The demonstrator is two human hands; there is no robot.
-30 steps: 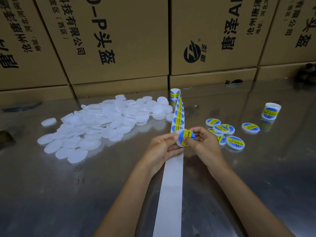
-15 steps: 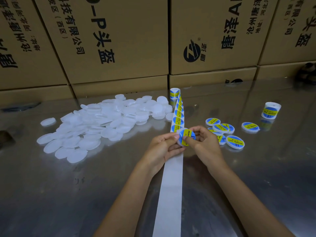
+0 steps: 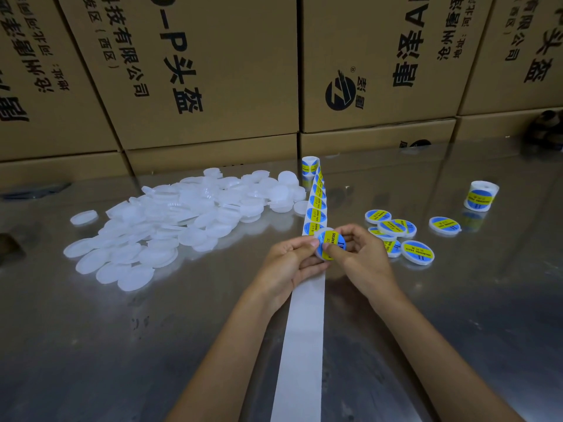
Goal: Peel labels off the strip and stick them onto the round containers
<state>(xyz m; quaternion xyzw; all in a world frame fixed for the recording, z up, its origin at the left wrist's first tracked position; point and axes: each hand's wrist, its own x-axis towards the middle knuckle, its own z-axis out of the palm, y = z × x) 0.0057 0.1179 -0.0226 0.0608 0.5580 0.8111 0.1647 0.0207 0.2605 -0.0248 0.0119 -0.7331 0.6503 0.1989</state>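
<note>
I work at a shiny metal table (image 3: 91,345) that mirrors what stands behind it. Along its far edge runs a wall of brown cardboard boxes (image 3: 213,71), stacked in two rows, printed with black Chinese characters and a round logo (image 3: 340,90). At the far right sits something dark (image 3: 545,126), too blurred to tell.

My two bare forearms reach in from the table's near edge and meet over its middle. My left hand (image 3: 288,263) and right hand (image 3: 361,257) face each other, fingers curled, thumbs pressed together between them.
</note>
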